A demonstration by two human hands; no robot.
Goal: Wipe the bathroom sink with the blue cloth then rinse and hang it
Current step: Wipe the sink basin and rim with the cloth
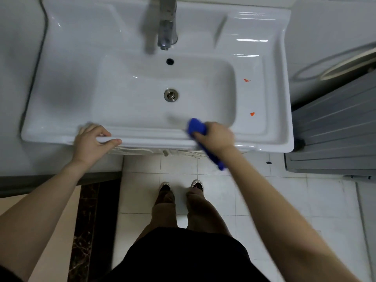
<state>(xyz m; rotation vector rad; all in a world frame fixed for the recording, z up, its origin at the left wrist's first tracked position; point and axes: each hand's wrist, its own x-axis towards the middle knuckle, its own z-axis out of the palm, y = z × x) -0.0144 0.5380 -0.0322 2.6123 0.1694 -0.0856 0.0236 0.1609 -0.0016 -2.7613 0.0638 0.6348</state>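
The white ceramic sink (61,82) fills the upper half of the view, with a metal drain (171,95) in its rectangular basin. My right hand (217,136) grips the blue cloth (197,127) against the sink's front rim, right of the middle; a tail of the cloth hangs down below the rim. My left hand (91,139) holds the front edge of the sink at the left, fingers on top and thumb under the lip. Two orange smears (252,113) mark the right ledge of the sink.
A chrome tap (166,25) stands at the back centre above an overflow hole (169,61). A grey ribbed appliance (335,135) stands right of the sink. A grey counter (16,78) adjoins the left side. White floor tiles and my shoes lie below.
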